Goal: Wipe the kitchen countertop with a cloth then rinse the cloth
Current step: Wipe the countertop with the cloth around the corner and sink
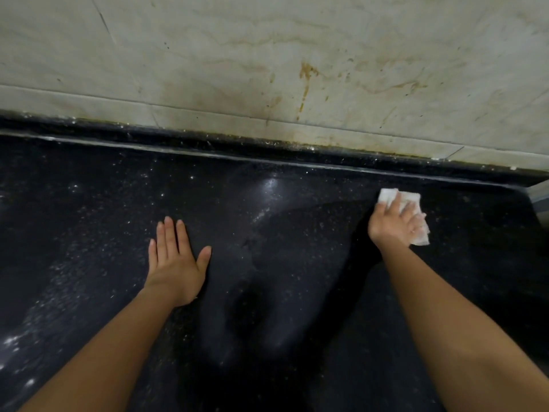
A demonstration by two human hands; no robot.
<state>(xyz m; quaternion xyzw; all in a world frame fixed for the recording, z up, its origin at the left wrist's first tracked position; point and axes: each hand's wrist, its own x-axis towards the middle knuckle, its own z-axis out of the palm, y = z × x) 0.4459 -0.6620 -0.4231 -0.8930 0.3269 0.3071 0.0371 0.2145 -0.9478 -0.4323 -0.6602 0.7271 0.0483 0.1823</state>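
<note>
A black speckled stone worktop (89, 218) fills the lower two thirds of the view, scattered with pale flecks and crumbs that gather most thickly toward 8 o'clock. A duller, smeared patch runs through its middle from 12 down to 6 o'clock. Beyond it, at 12 o'clock, rises a pale veined marble wall (208, 55), met along its foot by a low dark upstand (178, 141) with a gritty top edge. Brownish-yellow drip stains (306, 84) mark the wall at about 1 o'clock. Two bare forearms reach in from 7 and 5 o'clock. The left hand (175, 263) lies palm-down on the worktop at about 8 o'clock of the view, fingers straight and close together, thumb spread out to the side, holding nothing. The right hand (392, 224) is at 3 o'clock, its fingers spread wide and flat, pressing down on a white cloth (411, 199). The cloth lies crumpled on the worktop under that hand, near the upstand and the worktop's right end, its edges showing past the fingertips toward 12 o'clock and past the little-finger side toward 4 o'clock. The two hands are well apart.
</note>
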